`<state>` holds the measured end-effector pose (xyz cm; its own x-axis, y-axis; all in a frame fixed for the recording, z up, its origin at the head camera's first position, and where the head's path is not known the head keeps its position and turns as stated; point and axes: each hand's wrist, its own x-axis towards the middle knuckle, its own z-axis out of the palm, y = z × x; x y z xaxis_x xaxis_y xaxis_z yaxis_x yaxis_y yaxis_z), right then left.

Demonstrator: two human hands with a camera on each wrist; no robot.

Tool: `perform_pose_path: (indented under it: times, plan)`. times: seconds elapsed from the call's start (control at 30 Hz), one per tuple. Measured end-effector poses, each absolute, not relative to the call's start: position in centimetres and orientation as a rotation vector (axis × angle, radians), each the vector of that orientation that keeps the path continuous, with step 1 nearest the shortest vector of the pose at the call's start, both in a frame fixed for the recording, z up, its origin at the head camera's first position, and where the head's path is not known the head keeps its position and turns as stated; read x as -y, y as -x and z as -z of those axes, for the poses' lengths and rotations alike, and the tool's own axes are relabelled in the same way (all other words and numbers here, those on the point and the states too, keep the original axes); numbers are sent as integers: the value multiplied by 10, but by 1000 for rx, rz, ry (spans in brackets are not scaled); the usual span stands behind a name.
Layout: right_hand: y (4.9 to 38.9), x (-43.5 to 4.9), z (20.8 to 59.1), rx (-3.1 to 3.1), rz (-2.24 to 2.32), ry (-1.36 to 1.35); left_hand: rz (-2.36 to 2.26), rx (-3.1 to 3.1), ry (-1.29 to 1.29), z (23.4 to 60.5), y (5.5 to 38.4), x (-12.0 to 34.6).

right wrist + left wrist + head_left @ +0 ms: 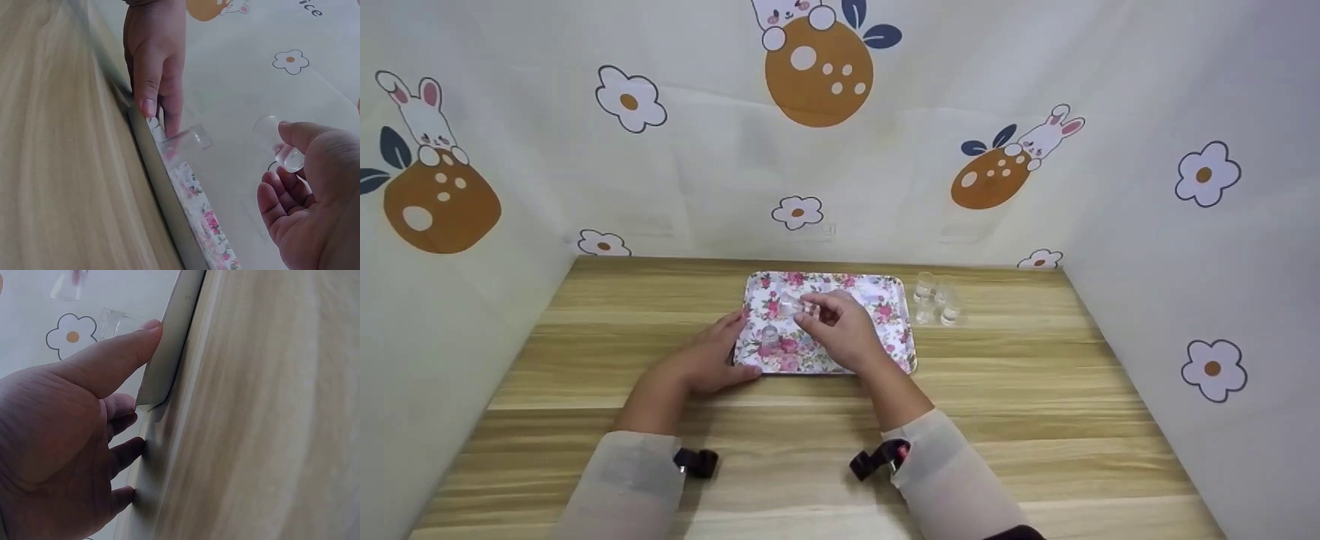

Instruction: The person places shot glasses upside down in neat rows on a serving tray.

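Observation:
A floral tray (825, 361) lies on the wooden table. My left hand (709, 360) holds its front left corner, thumb on the front rim and fingers along the left side. Over the tray, my right hand (844, 326) pinches a small clear shot glass (289, 158) between thumb and fingers. That glass is tilted, its mouth toward the left. Another shot glass (769, 337) stands on the tray near the left hand, seemingly mouth down, its thick base on top (203, 136). Part of the tray is hidden behind the right hand.
Several more clear shot glasses (937, 298) stand close together on the table (1020, 420), just right of the tray. A patterned cloth backdrop (697, 180) rises behind the table and on both sides.

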<state>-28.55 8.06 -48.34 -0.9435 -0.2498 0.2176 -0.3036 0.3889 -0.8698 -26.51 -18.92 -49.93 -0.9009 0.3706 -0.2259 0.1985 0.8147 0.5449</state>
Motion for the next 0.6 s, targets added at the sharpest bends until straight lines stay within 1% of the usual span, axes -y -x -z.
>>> perform_pose_path:
  times: [0.13,0.6]
  plan:
    - [286,-78,488,2596,-1548,-544,-751,-2677,-429,500,265,189]
    - [285,-70,504,2661,-1639,-582,-773,-2687,-457,498,264,188]
